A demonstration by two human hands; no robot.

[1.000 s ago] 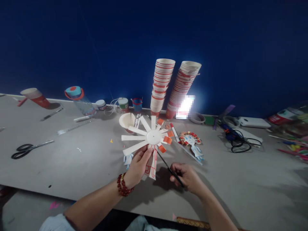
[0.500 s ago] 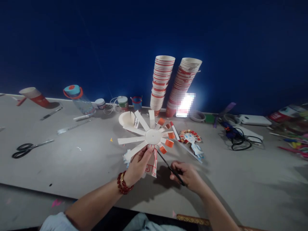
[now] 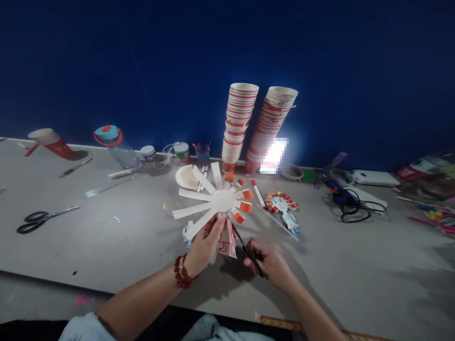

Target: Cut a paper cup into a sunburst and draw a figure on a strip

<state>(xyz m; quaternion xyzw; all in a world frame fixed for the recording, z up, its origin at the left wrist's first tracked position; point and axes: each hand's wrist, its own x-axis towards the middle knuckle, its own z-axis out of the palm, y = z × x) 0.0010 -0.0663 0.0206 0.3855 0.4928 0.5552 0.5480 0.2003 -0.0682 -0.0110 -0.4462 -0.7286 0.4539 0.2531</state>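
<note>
My left hand [image 3: 206, 241] pinches a cut paper cup [image 3: 222, 201] just below its round white base. White strips fan out from that base, and several on the right are curled, showing orange. Below hangs a strip with a figure's body drawn in red. My right hand [image 3: 265, 260] is closed around black-handled scissors [image 3: 247, 247], their blades up against the right edge of the drawn strip; whether the blades are parted I cannot tell. To the right lies a finished-looking paper doll [image 3: 280, 203] with a blue-drawn face, beside a red-and-white marker [image 3: 259, 193].
Two tall stacks of paper cups [image 3: 241, 123] stand against the blue wall, near a blurred bright screen [image 3: 274, 155]. A cut cup [image 3: 187, 177] lies behind my left hand. Further left are a water bottle [image 3: 115, 147] and other scissors [image 3: 39, 220]; cables [image 3: 350, 203] lie right.
The cut cup has shifted slightly left and turned a little, its drawn strip swinging right. My right hand and the scissors have moved slightly left with it.
</note>
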